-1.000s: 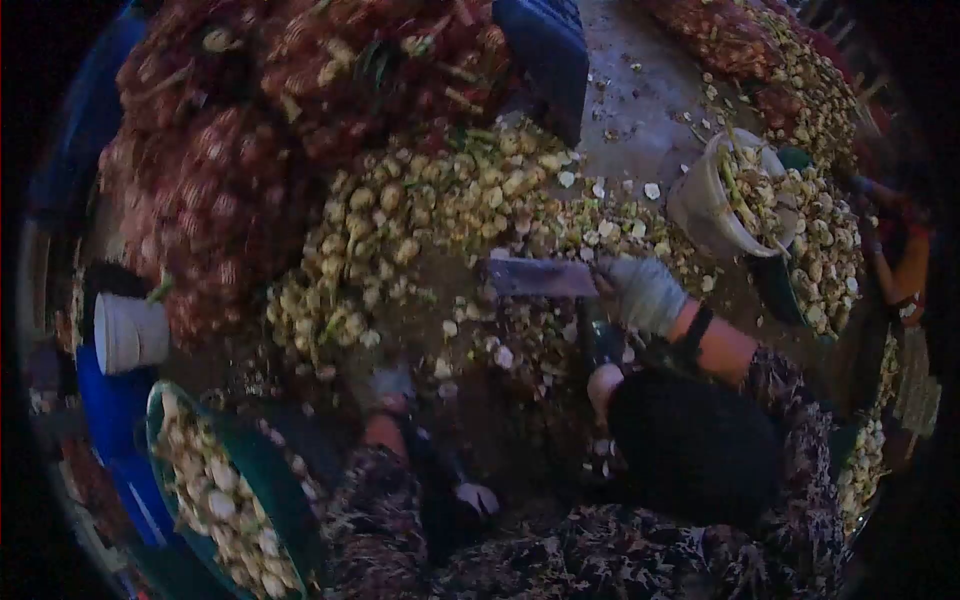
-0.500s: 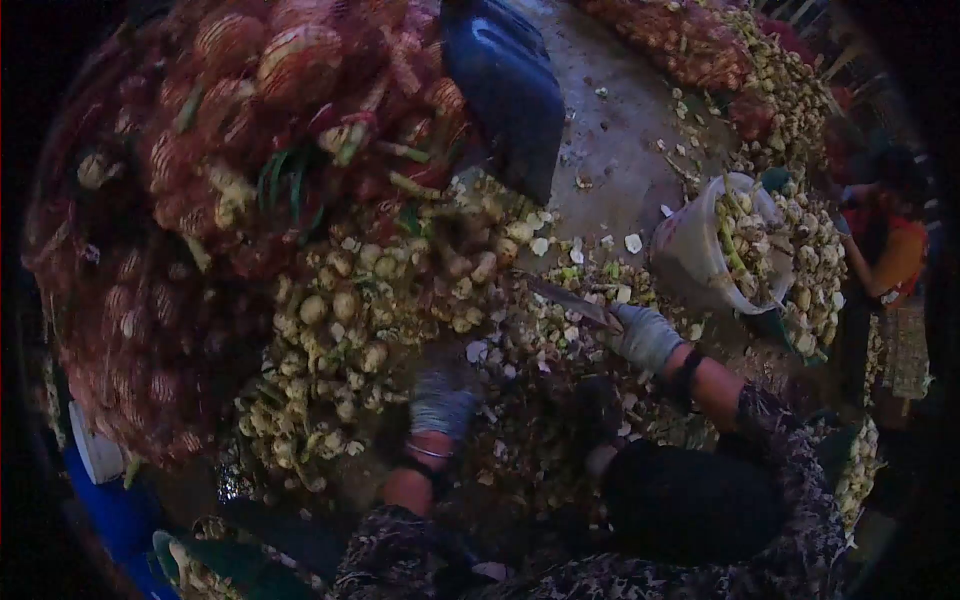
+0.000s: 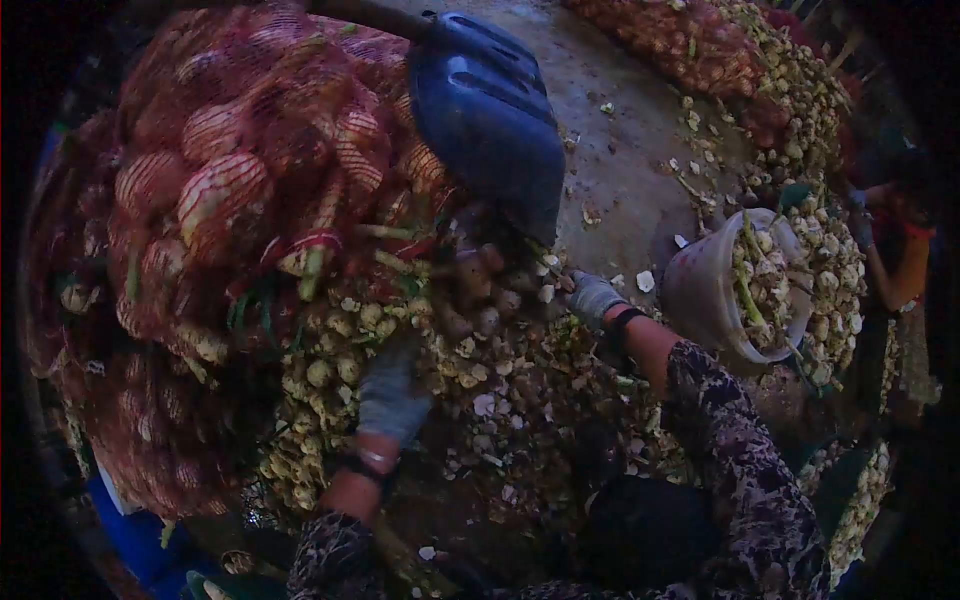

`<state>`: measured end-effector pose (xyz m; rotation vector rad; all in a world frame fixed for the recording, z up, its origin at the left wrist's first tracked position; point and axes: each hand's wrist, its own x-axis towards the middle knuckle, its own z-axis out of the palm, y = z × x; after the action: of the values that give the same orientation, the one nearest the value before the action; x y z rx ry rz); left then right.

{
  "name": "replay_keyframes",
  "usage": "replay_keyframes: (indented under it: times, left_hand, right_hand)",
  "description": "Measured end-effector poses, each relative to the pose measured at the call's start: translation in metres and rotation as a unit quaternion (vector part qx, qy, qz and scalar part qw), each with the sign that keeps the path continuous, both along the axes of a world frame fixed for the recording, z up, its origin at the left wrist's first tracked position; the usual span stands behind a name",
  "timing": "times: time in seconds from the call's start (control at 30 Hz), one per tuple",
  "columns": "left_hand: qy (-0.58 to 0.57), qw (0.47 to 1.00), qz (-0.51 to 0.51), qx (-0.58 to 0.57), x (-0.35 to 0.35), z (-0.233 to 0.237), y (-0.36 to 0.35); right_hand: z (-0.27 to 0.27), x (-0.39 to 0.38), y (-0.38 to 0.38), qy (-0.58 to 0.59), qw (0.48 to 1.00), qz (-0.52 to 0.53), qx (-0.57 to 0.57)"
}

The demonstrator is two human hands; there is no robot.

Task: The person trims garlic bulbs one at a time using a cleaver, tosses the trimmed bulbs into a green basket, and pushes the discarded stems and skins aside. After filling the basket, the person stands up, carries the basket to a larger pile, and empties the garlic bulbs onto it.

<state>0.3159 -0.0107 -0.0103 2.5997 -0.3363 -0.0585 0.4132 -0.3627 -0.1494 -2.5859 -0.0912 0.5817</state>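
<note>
My left hand [image 3: 393, 395], in a pale work glove, reaches into the pile of garlic bulbs [image 3: 318, 375]. Its fingers are smeared and dark, so whether it holds a bulb cannot be made out. My right hand [image 3: 597, 298], gloved alike, is closed just below the tip of the blue shovel [image 3: 490, 120]. A knife is in this hand; its blade barely shows now against the dark heap. Loose bulbs, cut bits and peelings [image 3: 520, 400] lie between the two hands.
Red mesh sacks of garlic [image 3: 225, 190] rise at the left. A whitish bucket [image 3: 700, 285] of garlic and stalks lies tilted at the right, beside more bulbs [image 3: 835, 290]. Another person's arm [image 3: 890, 265] is at the far right. A blue container [image 3: 125, 535] stands lower left.
My right hand has moved up and left toward the shovel, taking the knife with it. My left hand has shifted left and up, onto the garlic pile. The whole view has also shifted.
</note>
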Motion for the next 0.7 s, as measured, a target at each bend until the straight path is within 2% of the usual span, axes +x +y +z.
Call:
replay_keyframes:
  times: [0.03,0.1,0.13,0.2,0.23,0.27,0.33,0.37,0.4,0.43,0.5,0.57,0.63,0.67,0.7]
  left_hand:
    - [0.004,1.000,-0.002,0.003,0.013,-0.006,-0.010]
    - [0.016,0.994,-0.007,0.108,0.034,-0.029,-0.025]
    - [0.020,0.994,-0.008,0.111,0.037,-0.039,-0.030]
    - [0.048,0.976,0.038,0.208,0.040,-0.054,-0.036]
    - [0.051,0.976,0.035,0.209,0.040,-0.063,-0.033]
    - [0.041,0.982,0.040,0.182,0.036,-0.073,-0.026]
    - [0.036,0.987,0.041,0.154,0.024,-0.078,-0.020]
    - [0.072,0.980,0.047,0.178,0.018,-0.077,-0.018]
    - [0.107,0.972,0.056,0.202,0.011,-0.076,-0.015]
    - [0.103,0.972,0.057,0.202,0.005,-0.073,-0.011]
    - [0.149,0.968,0.077,0.187,-0.016,-0.067,-0.005]
    - [0.158,0.963,0.082,0.201,-0.047,-0.059,0.000]
    - [0.168,0.959,0.084,0.214,-0.078,-0.051,0.005]
    - [0.143,0.965,0.053,0.216,-0.094,-0.046,0.011]
    - [0.117,0.969,0.022,0.217,-0.105,-0.040,0.015]
  right_hand:
    - [-0.006,0.004,0.004,0.007,1.000,0.000,0.011]
    - [-0.033,0.012,0.008,0.018,0.999,0.014,0.032]
    - [-0.047,0.014,0.008,0.027,0.998,0.030,0.049]
    - [-0.014,0.018,0.023,0.056,0.996,0.055,0.053]
    - [-0.001,0.019,0.027,0.081,0.992,0.080,0.054]
    - [-0.057,0.025,0.024,0.110,0.976,0.101,0.161]
    - [-0.167,0.036,0.018,0.208,0.896,0.131,0.370]
    - [-0.148,0.029,0.024,0.208,0.896,0.128,0.371]
    - [-0.115,0.020,0.039,0.085,0.938,0.282,0.181]
    - [-0.092,0.011,0.053,-0.046,0.908,0.415,-0.024]
    - [-0.097,-0.016,0.068,0.056,0.934,0.340,0.093]
    - [-0.037,-0.048,0.085,0.043,0.907,0.380,0.178]
    - [-0.037,-0.085,0.096,0.026,0.897,0.355,0.261]
    - [-0.022,-0.097,0.105,0.027,0.897,0.354,0.262]
    - [0.007,-0.105,0.118,0.113,0.910,0.355,0.185]
